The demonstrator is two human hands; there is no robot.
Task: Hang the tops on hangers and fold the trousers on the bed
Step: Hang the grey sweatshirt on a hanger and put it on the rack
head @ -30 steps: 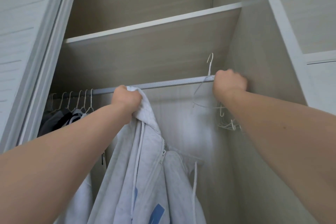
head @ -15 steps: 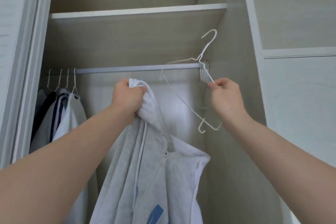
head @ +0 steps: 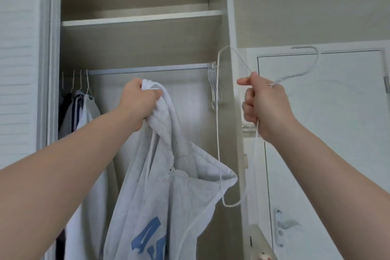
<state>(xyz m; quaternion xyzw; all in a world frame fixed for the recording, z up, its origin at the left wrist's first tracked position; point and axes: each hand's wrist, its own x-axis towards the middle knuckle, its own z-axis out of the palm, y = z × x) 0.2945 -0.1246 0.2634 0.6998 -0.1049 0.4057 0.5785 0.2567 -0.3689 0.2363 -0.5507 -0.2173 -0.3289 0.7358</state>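
Observation:
My left hand [head: 140, 101] grips the hood of a light grey zip hoodie [head: 160, 186] with blue lettering, holding it up in front of the open wardrobe. My right hand [head: 263, 103] holds a white wire hanger [head: 218, 133] to the right of the wardrobe opening. Its hook [head: 310, 59] points right and its frame hangs down beside the hoodie. The hanger is off the rail and outside the garment.
The wardrobe rail [head: 147, 68] carries a bunch of empty white hangers [head: 214, 86] at its right end and several hung tops [head: 80, 107] at the left. A shelf [head: 141, 20] sits above. A white door with a handle [head: 285, 226] stands to the right.
My right hand has pulled one hanger off the rail and moved it right and outward. My left hand has lowered the hoodie slightly. The view has shifted right.

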